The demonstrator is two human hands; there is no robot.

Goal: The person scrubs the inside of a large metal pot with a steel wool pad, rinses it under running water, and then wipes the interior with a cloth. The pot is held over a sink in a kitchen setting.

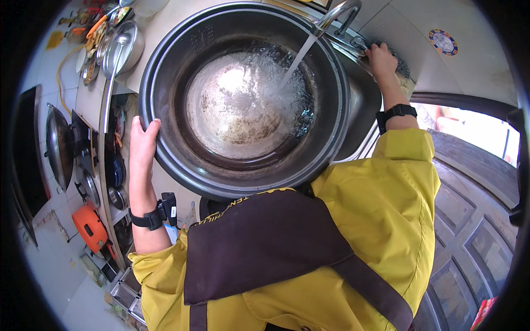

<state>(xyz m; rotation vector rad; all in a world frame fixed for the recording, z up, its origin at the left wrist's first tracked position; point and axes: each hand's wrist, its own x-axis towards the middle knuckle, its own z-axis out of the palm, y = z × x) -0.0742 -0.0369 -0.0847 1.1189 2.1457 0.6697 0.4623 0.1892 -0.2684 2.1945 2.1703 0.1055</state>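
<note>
A large, dark, round cooking pot insert point(248, 182) with a wide rim sits before me, tilted so that its inside faces up. Clear water stands in its bottom and churns under the stream from the chrome faucet point(331, 18). My left hand point(143, 138) holds the pot's left rim, its thumb against the edge and the other fingers partly hidden. Beyond the pot on the right, my right hand point(381, 62) is at the back corner of the metal sink point(362, 103), beside a grey mesh steel-wool scrubber point(401, 66). Its fingertips are bent, and what they touch is unclear.
On the counter at the left stand a metal pot point(134, 49) with a long-handled ladle point(114, 78) and several bowls of food. A wok point(59, 145) and an orange appliance point(89, 227) are farther left. A panelled door point(451, 231) is at the right.
</note>
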